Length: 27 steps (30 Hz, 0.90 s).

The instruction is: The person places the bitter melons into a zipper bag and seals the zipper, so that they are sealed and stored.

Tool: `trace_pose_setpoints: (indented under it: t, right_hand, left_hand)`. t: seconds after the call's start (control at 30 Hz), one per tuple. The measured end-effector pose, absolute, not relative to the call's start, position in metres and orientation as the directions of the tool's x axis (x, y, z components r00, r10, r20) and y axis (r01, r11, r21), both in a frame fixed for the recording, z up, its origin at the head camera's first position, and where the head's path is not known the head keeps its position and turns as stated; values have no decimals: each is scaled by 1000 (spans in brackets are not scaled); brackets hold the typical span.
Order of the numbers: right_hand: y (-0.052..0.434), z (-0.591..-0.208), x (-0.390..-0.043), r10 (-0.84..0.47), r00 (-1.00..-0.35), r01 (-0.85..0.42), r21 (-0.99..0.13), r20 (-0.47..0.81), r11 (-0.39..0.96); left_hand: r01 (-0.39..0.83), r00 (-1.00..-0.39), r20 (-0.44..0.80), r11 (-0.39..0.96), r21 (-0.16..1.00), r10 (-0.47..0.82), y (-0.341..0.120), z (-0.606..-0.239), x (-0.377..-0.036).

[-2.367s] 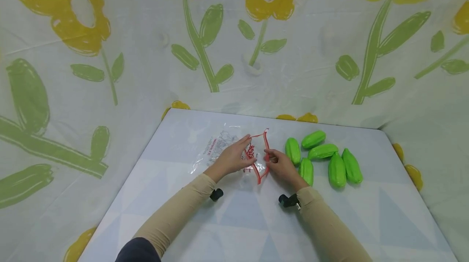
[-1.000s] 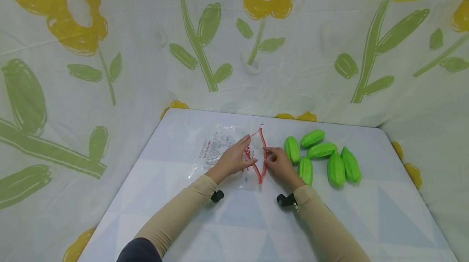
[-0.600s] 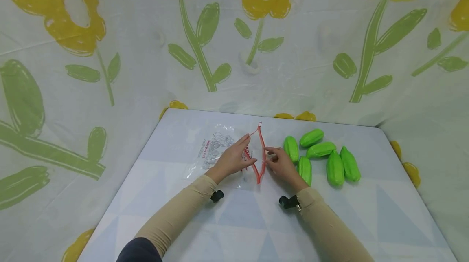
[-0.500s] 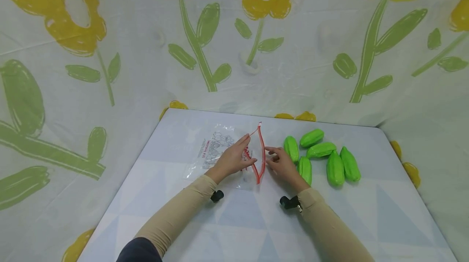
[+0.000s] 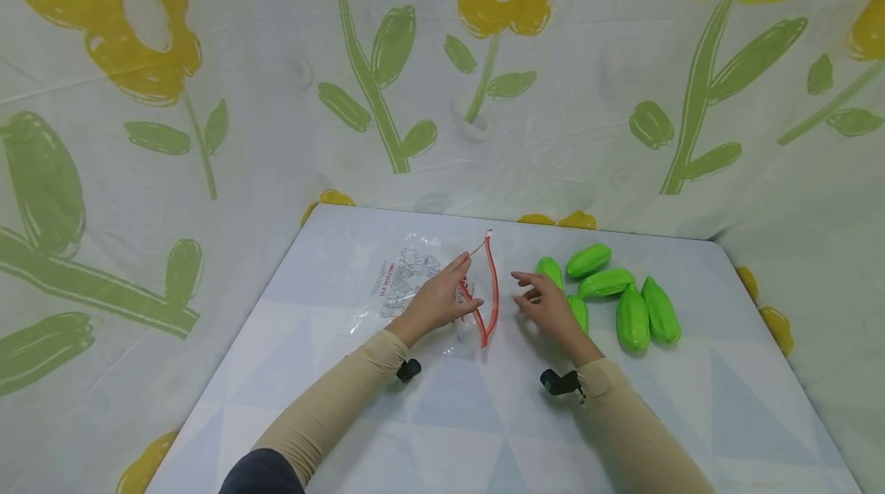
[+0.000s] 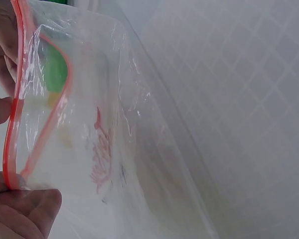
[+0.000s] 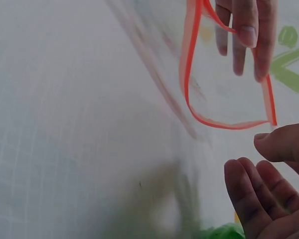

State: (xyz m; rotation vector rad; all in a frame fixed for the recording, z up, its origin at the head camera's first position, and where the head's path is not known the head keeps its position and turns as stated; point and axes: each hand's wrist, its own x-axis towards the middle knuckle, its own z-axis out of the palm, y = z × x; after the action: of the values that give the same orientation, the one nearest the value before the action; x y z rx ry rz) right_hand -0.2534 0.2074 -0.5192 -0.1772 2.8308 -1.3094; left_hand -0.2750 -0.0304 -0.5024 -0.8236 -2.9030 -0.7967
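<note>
A clear plastic zip bag [image 5: 408, 279] with a red zip edge and red and dark print lies on the table, its mouth gaping to the right. The left hand [image 5: 435, 298] pinches the near side of the mouth, with the red rim between thumb and fingers in the right wrist view. The right hand [image 5: 553, 313] is off the bag, its fingers relaxed and holding nothing. It hovers between the bag's mouth and several green ribbed, elongated pieces [image 5: 634, 319] that look like fruit. It partly hides the nearest green pieces [image 5: 550, 270].
A white table [image 5: 456, 432] with pale blue triangles bears everything. Its back edge meets a hanging cloth [image 5: 567, 110] printed with yellow flowers, which also encloses both sides. Small black wrist cameras [image 5: 558, 382] hang under the forearms.
The right hand held the bag's right rim, then let go and moved right, toward the green pieces. The red rim swung slightly left. The left hand kept its hold.
</note>
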Motion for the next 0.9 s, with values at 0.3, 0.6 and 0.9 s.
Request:
trace_pose_setpoints:
  t: [0.3, 0.6, 0.9]
  right_hand:
    - [224, -506, -242, -111, -989, -144, -773, 96, 618]
    - [249, -505, -235, -104, -982, -188, -785, 157, 590]
    - [261, -502, -228, -72, -971, -225, -768, 229, 600]
  left_hand:
    - [509, -856, 174, 737, 445, 486, -31, -504, -275]
    - [504, -858, 176, 728, 464, 482, -30, -506, -275]
    - [509, -855, 169, 732, 454, 490, -30, -507, -276]
